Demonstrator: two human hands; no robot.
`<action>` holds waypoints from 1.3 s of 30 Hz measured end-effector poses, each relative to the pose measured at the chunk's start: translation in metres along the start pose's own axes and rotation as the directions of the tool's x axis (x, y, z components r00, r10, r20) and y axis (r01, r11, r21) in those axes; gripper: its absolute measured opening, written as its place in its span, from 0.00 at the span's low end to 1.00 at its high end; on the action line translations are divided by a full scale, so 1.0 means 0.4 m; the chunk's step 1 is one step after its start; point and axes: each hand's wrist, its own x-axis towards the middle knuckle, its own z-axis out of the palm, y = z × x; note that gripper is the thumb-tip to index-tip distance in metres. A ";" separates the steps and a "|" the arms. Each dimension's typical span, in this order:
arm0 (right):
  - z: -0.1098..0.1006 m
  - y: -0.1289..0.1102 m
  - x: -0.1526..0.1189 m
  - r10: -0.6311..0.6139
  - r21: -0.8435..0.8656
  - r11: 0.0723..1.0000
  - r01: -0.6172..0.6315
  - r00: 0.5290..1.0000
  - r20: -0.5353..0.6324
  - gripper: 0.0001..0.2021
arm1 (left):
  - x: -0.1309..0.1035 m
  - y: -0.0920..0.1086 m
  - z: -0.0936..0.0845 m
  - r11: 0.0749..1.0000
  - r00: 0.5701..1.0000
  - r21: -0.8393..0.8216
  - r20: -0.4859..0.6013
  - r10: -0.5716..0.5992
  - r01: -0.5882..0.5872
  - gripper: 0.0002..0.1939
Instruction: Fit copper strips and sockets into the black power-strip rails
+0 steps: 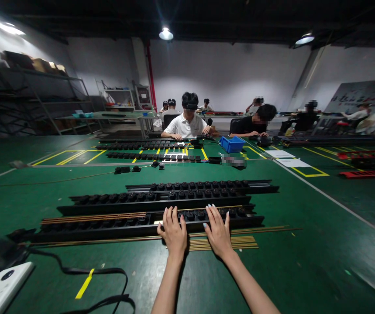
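Note:
My left hand (173, 233) rests with fingers apart on the nearest long black rail (115, 231), which holds a row of black round parts. To its right, my right hand (218, 231) lies on the same rail, fingers spread over the parts. Copper-coloured rods (95, 217) lie along the rail's left half. Brass-coloured rods (242, 242) lie on the green table in front of the rail, partly behind my wrists. Behind are a second black rail (207, 203) and a third (262, 189), both with similar parts.
A white phone (5, 290), black strap (102, 271) and yellow strip (85, 284) lie at the near left of the table (305, 279). Farther back are black strips (148, 157), a blue bin (232, 144) and papers (292, 162). A person (189, 124) works opposite.

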 end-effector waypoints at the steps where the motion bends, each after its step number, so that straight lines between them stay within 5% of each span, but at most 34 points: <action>1: 0.000 0.000 0.000 0.000 0.000 1.000 0.000 1.000 0.000 0.28 | 0.000 0.002 -0.002 1.000 1.000 -0.001 0.001 -0.001 0.001 0.20; 22: 0.002 -0.001 0.000 -0.006 -0.012 1.000 0.006 1.000 -0.008 0.28 | -0.022 0.052 -0.002 0.986 0.981 -0.054 0.105 0.162 -0.157 0.24; 39: 0.001 -0.002 0.000 -0.009 -0.024 1.000 0.009 1.000 -0.008 0.28 | -0.034 0.093 -0.008 0.978 0.974 -0.110 0.123 0.189 -0.175 0.23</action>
